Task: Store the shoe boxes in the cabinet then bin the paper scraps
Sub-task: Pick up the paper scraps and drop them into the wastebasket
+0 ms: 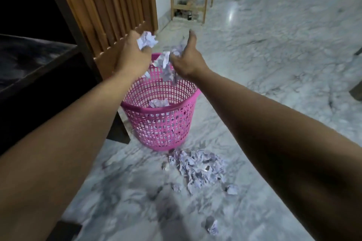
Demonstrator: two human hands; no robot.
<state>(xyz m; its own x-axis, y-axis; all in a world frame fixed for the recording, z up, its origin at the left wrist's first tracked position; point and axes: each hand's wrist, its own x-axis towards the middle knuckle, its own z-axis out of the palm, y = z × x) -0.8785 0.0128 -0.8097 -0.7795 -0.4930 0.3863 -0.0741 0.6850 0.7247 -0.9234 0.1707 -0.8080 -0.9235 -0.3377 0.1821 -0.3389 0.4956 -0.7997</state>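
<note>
On our side of the pink bin (159, 115) a heap of paper scraps (197, 168) lies on the marble floor (274, 64), touching its base. Above its mouth our left hand (133, 55) clutches a crumpled wad (147, 40), while our right hand (186, 58) spreads its fingers so its pieces fall inside. No shoe boxes show.

Both arms reach forward — left hand (133, 55) curled, right hand (186, 60) loosening, thumb up.
</note>
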